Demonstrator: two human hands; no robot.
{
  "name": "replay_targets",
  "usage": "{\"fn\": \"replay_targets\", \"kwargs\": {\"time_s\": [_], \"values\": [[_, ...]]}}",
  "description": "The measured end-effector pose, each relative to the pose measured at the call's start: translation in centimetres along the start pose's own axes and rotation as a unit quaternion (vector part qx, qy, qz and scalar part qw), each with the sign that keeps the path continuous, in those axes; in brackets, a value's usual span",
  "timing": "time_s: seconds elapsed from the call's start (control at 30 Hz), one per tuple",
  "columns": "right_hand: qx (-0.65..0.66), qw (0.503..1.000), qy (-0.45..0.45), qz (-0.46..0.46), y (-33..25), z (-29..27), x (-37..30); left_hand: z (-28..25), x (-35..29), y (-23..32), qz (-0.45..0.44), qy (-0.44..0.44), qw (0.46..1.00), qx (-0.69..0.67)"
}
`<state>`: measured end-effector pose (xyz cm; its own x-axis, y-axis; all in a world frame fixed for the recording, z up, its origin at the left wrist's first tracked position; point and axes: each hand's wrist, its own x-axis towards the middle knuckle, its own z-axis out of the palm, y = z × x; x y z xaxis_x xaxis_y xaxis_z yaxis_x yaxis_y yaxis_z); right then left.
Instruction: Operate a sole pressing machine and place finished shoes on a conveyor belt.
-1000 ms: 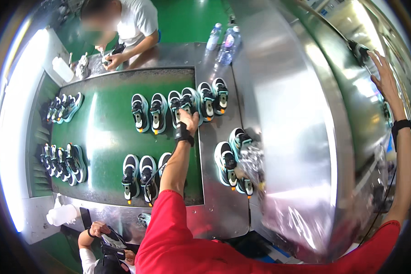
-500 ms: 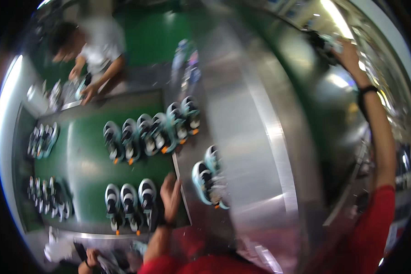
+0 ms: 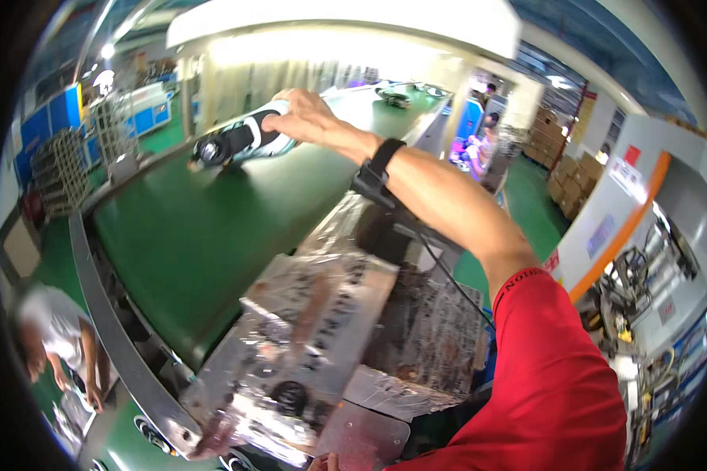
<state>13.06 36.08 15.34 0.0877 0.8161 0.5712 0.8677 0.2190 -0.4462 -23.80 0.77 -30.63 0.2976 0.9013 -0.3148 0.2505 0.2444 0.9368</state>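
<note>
Stretched out over the green conveyor belt [image 3: 188, 243], my right hand [image 3: 310, 118] grips a black and white sneaker [image 3: 243, 140] at its pale end, fingers closed round it. The sneaker lies tilted just over or on the belt; whether it touches cannot be told. At the lower edge only a small part of my left hand [image 3: 324, 462] shows, beside a metal plate, its fingers mostly cut off. Farther along the belt sits another shoe [image 3: 394, 97].
A control box wrapped in clear film [image 3: 314, 314] stands beside the belt. A metal rail [image 3: 118, 330] bounds its near end. At lower left a co-worker [image 3: 59, 330] handles something near a sneaker [image 3: 153, 434]. A grey machine with an orange edge [image 3: 617, 204] stands right.
The view has swung right, from rows of sneakers on a green table to the long belt. My right hand with the sneaker now appears over the belt; my left hand has dropped to the lower edge.
</note>
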Motion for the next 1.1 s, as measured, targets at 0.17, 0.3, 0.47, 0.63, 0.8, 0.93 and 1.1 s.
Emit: {"fn": "replay_targets", "kwargs": {"time_s": [0.17, 0.3, 0.47, 0.63, 0.8, 0.93, 1.1], "values": [[0.102, 0.991, 0.080, 0.016, -4.5, -15.3, -16.1, 3.0, -1.8, 14.4, 0.159, -0.106, 0.972, 0.136], [0.172, 0.965, 0.194, -0.030, -5.8, -24.9, -28.3, 7.3, -1.5, 18.6, 0.324, -0.174, 0.930, -0.008], [0.166, 0.951, 0.256, 0.055, -7.2, -31.3, -46.0, 17.1, -3.5, 25.1, 0.264, -0.415, 0.854, -0.168], [0.096, 0.920, 0.284, 0.253, -6.2, -32.6, -63.0, 29.6, -16.4, 27.3, -0.067, -0.777, 0.595, -0.194], [-0.002, 0.841, 0.410, 0.353, -3.8, -33.1, -82.6, 39.0, -25.0, 22.0, -0.019, -0.728, 0.679, -0.093], [0.305, 0.704, 0.546, 0.336, -9.9, -33.3, -91.0, 46.5, -32.5, 21.7, -0.014, -0.715, 0.698, -0.034], [0.138, 0.539, 0.711, 0.431, -10.2, -37.2, -98.7, 55.9, -40.6, 18.2, 0.283, -0.720, 0.625, 0.101]]}}
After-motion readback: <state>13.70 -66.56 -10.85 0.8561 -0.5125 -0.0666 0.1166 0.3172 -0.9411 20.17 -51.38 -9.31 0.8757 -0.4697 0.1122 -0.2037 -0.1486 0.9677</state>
